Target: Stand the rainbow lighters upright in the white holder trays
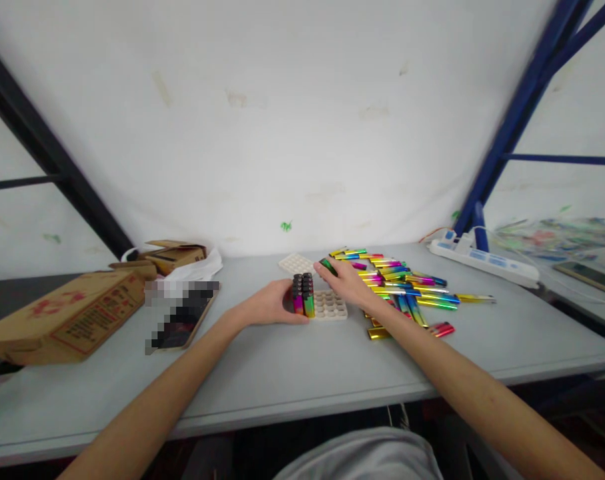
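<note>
A white tray with round holes point(331, 307) sits on the table, its left part filled with upright, shiny lighters point(303, 300) with black tops. My left hand point(272, 303) wraps round the left side of the tray, thumb along the front edge and fingers against the standing lighters. Just above the tray's right part, my right hand point(345, 280) is closed on a greenish lighter point(328, 267), partly hidden by the fingers. Right of the tray spreads a loose pile of metallic lighters point(407, 290) in gold, blue, green, red and purple.
Behind the filled tray lies a second white tray point(296, 263). A phone point(185, 323), partly blurred out, and a brown cardboard box point(67, 313) are on the left. A white power strip point(482, 260) lies at the back right, near a blue metal post point(512, 127).
</note>
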`<state>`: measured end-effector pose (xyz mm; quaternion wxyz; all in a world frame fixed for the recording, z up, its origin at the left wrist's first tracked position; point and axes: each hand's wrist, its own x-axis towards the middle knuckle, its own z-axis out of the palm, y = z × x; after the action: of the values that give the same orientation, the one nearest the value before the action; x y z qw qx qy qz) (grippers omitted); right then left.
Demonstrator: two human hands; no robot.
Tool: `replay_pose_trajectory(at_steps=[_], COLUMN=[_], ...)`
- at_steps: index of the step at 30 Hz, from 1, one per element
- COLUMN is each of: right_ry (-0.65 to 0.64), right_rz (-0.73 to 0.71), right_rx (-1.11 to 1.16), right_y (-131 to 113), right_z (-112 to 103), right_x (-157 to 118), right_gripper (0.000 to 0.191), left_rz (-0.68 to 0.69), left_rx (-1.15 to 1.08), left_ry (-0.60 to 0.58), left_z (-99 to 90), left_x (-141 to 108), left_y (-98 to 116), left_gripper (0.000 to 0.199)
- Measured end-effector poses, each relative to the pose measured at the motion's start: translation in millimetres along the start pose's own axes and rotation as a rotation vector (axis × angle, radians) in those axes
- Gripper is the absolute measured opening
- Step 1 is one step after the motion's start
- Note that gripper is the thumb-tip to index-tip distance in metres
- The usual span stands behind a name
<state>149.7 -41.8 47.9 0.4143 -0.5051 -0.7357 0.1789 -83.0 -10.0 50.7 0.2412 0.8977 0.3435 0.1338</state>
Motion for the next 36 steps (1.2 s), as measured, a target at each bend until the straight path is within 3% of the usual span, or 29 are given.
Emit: replay_pose_trajectory(at_steps=[3,6,13,22,25,28,31,36], right_ry=[-0.112,-0.108,-0.203,-0.359,-0.36,-0.205,-0.069,-0.192], right_rz=[-0.089,-0.213,-0.144,-0.276,-0.261,-0.215,-0.088,0.069], right_rx=[-0.022,-0.203,-0.321,-0.454,-0.363,-0.368,-0.55,-0.754], right_y=[2.9,8.4,20.3,15.3,13.2,22.7,43.5,71.3], right_z=[-7.3,-12.8,-17.6,-14.9,-30.8,-50.2,-60.3,-60.2], right_x=[-1.4,-0.9,1.6,0.4,0.1,3.4,7.8,10.5], right_gripper=[0.038,0.042,0.044,0.03,0.036,0.042,0.034,0.033], left_rz=[0.001,0.002,-0.014,-0.006,0.003,0.027,0.033,0.03], left_rx=[-0.004,-0.022,-0.073,-0.053,-0.069,-0.079,-0.072,-0.059], left_ry=[-0.002,-0.003,-0.031,-0.009,-0.008,-0.032,-0.037,-0.03], left_z=[0.8,0.9,-3.5,-2.0,-0.7,-1.3,-2.6,-3.0], left_x=[0.7,1.1,-1.5,-1.5,-0.2,0.3,-0.1,-0.8], left_y=[-1.7,-2.1,6.9,2.5,0.2,1.5,3.4,3.6], left_gripper=[0.071,0.073,0.07,0.072,0.073,0.071,0.071,0.07])
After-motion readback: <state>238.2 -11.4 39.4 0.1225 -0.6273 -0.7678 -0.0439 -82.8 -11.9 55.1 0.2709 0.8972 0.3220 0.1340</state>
